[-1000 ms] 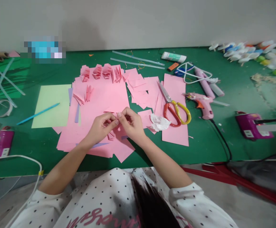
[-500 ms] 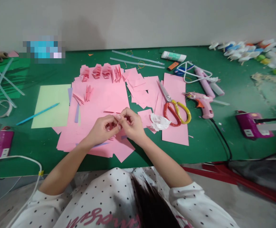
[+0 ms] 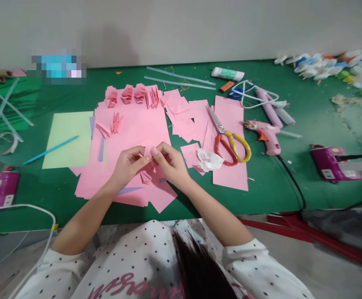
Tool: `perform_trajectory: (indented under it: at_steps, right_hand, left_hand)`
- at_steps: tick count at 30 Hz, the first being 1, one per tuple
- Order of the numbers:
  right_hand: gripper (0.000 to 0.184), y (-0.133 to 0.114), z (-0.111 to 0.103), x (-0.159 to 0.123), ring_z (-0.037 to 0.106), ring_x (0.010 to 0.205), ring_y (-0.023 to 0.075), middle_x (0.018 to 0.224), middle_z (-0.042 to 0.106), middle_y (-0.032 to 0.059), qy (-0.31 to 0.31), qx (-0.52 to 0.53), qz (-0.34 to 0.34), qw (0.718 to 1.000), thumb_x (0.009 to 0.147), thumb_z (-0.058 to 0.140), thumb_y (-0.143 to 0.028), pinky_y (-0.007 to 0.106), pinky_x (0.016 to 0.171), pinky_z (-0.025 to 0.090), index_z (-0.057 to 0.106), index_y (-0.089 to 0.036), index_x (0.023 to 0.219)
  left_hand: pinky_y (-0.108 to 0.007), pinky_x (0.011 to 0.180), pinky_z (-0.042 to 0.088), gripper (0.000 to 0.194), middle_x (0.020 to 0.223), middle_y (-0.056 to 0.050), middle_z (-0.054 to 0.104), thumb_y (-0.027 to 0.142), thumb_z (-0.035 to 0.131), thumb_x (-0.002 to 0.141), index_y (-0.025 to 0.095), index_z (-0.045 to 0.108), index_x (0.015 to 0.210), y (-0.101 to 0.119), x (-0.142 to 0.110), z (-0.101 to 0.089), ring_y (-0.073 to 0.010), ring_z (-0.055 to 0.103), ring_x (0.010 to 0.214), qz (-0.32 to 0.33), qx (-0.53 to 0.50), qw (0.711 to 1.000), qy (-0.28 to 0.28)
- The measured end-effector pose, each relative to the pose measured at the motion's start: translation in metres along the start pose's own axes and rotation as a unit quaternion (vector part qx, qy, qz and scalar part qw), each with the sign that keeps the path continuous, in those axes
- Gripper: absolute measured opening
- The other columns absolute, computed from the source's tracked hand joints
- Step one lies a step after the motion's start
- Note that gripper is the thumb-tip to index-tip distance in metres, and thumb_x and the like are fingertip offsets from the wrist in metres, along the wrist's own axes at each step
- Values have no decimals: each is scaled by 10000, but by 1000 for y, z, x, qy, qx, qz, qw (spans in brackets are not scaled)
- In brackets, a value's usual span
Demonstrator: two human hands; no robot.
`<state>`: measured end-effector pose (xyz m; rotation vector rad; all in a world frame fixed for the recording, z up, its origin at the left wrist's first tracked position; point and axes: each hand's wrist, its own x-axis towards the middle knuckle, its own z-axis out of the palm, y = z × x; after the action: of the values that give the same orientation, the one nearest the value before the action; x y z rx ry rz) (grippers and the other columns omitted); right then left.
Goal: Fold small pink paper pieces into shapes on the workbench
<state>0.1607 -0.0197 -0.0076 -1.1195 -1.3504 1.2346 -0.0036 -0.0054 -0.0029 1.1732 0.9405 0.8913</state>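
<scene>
Pink paper (image 3: 150, 152) is pinched between the fingers of the left hand (image 3: 131, 166) and right hand (image 3: 170, 162), above a stack of larger pink sheets (image 3: 131, 128) on the green bench (image 3: 274, 178). Folded pink pieces (image 3: 134, 95) sit in a row along the stack's far edge, with more at its left. Right of the hands lie crumpled white tissue (image 3: 210, 160), scissors (image 3: 230, 145) with red and yellow handles, and a pink glue gun (image 3: 266, 135). Left of the stack, a blue pencil (image 3: 51, 150) crosses a pale green sheet (image 3: 70, 128).
</scene>
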Motion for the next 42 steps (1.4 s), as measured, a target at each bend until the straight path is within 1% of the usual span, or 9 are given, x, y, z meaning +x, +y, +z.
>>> perform_trajectory:
  at_steps: [9,15,20,23,25,29,32,36,42]
  right_hand:
    - [413,-1,-1,-4,503,563,117,630,561,-20,33,-54,-57,996,978,532,-562,280,565,408,538,-222,743]
    - [357,-3,-1,-2,517,564,116,668,565,-26,51,-41,-71,995,976,550,-535,287,574,422,540,-230,791]
    - [307,-5,-14,2,534,645,144,715,568,-3,197,-29,-98,975,990,538,-493,321,635,436,534,-247,806]
    - [282,-5,-23,6,516,650,150,699,543,-5,164,-52,-88,981,984,549,-410,333,644,421,520,-240,761]
    - [277,-5,-25,8,538,731,173,747,561,17,123,-108,-95,982,967,552,-360,359,705,440,517,-230,725]
    - [263,-1,-24,8,529,950,250,909,606,83,35,-259,-102,960,924,557,-264,453,861,459,573,-208,668]
    - [277,4,-22,8,483,985,281,909,616,106,3,-335,-108,936,911,575,-231,476,864,467,619,-205,638]
    - [404,11,-22,10,486,892,261,805,607,95,35,-363,-124,923,962,586,-355,456,825,474,583,-212,584]
    - [459,16,-23,13,537,778,222,723,600,57,73,-351,-115,927,1020,497,-449,420,788,458,562,-215,630]
  left_hand:
    - [-271,622,549,342,698,12,562,436,784,823,176,586,725,4,0,0,-123,594,642,3,-18,1000,-9]
    - [-254,618,494,338,706,1,603,477,783,822,171,661,749,2,3,-3,-119,575,639,56,82,995,29]
    - [-232,613,471,415,840,-48,693,562,552,971,184,708,900,4,5,-2,-123,615,719,99,143,974,145]
    - [-240,664,495,373,955,-58,705,511,490,1013,196,682,954,1,9,-11,-132,636,794,118,179,950,226]
    - [-277,795,525,257,1093,-65,710,415,536,1003,211,673,1076,-2,12,-17,-161,656,928,132,246,930,241]
    - [-418,1063,470,266,1268,-87,689,273,544,977,221,653,1214,-8,15,-23,-245,586,1208,166,430,865,198]
    - [-490,1121,427,341,1299,-119,680,270,530,981,200,628,1299,-13,17,-22,-284,558,1250,164,501,838,144]
    - [-533,1102,419,393,1270,-135,705,293,520,1001,189,597,1372,-17,18,-18,-318,528,1297,128,531,829,119]
    - [-485,1050,444,399,1152,-112,768,322,550,1010,186,581,1384,-18,18,-18,-296,590,1228,154,524,829,121]
